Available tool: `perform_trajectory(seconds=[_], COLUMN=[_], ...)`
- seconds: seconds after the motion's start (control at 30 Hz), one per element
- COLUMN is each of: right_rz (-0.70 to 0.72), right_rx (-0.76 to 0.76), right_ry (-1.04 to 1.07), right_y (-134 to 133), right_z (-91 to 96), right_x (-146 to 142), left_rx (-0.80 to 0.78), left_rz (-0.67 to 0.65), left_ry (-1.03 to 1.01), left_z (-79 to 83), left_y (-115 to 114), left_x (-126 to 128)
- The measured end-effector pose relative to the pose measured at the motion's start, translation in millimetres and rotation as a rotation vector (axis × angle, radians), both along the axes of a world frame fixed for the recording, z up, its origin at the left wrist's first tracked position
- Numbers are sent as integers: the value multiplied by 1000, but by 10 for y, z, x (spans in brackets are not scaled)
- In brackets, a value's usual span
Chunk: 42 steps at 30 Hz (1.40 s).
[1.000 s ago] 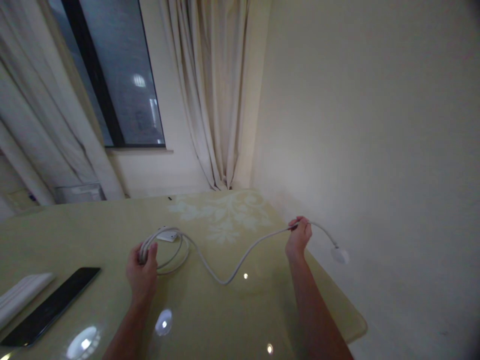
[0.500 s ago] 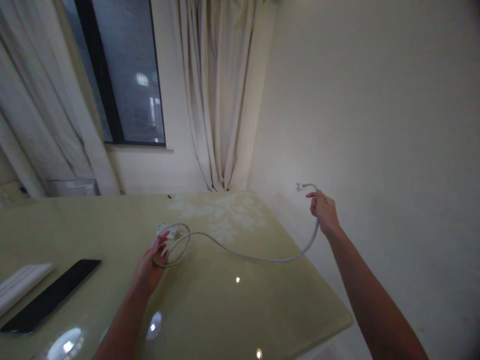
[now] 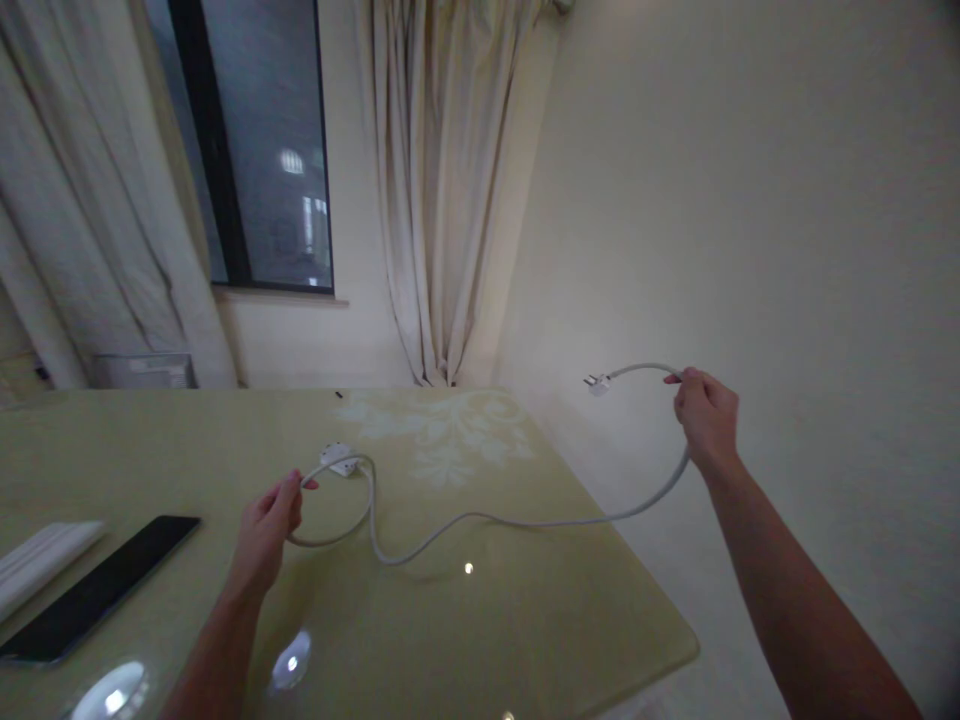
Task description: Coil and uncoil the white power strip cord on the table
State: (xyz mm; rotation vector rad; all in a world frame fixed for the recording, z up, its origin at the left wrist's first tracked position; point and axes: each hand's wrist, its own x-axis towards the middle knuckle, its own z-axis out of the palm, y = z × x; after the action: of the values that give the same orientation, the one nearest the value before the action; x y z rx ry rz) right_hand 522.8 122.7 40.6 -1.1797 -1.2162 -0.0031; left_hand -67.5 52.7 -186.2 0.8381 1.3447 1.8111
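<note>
A white power cord (image 3: pixel 517 523) stretches between my two hands over the table. My left hand (image 3: pixel 266 530) is closed on a loop of it, left of a white power strip (image 3: pixel 339 459) that lies on the tabletop. The cord's other end of the loop runs close to the strip. Out past the table's right edge, my right hand (image 3: pixel 705 410) pinches the cord a little way behind its plug (image 3: pixel 598 384). The plug hangs free in the air, its prongs pointing left.
The glossy greenish table (image 3: pixel 570 600) ends on the right beside a pale wall (image 3: pixel 750 200). At the left lie a black flat slab (image 3: pixel 105 590) and a white block-like object (image 3: pixel 45 560). Curtains (image 3: pixel 435 200) and a window (image 3: pixel 270 140) stand behind. A small dark piece (image 3: pixel 338 395) lies at the back edge.
My right hand has moved right, with more cord showing between it and the plug. My left hand has shifted left, and the coil near it has opened into a wider loop.
</note>
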Motion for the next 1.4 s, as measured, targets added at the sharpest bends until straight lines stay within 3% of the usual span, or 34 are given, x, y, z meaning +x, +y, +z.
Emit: perform_trajectory(seconds=[0.23,0.33,0.4,0.47,0.53,0.6,0.77,0.83,0.97,1.07,1.17,1.23,1.33,1.4], right_rz=[413,569,686,780,851,886,952,975,1007,972,908,879,858,856], right_rx=[-38,-75,-99,-108,-117,-141,-250,-285,-351,-357,-305,-272,-249,-252], right_ry=[494,609,678,708,728,759,778,763,730,714,679,640,578,542], right_y=[-15,-16,-27,-47,-76,-108,-138,-114,-21,59,121,142,142,129], right_z=[-195,-251,-291,-344,-410,-489,-685,-740,-805,-848,-886,-897,-899,-908], right_x=[-636,-981,-1255,-1555,-1857,-2138,-2601,-2673,-2702,-2704,-2715,-2715,-2702,-2692], left_rx=[-367,-424,-348,-307,-382,-462,-522,-553,-670,-655,-525,-343,-88,43], left_rz=[-520,-714,-669,-466,-222,-99,-324,-313,-139,129,258,332,461,457], left_ry=[438,588,714,850,972,1089,1233,1291,1328,1372,1399,1392,1278,1124], left_z=[196,162,49,-118,-292,-423,-459,-391,-106,313,858,1227,1728,2021], left_y=[-502,-610,-569,-470,-365,-296,-282,-256,-19,279,568,723,909,1016], left_x=[9,93,185,287,369,405,286,179,-101,-314,-416,-381,-186,4])
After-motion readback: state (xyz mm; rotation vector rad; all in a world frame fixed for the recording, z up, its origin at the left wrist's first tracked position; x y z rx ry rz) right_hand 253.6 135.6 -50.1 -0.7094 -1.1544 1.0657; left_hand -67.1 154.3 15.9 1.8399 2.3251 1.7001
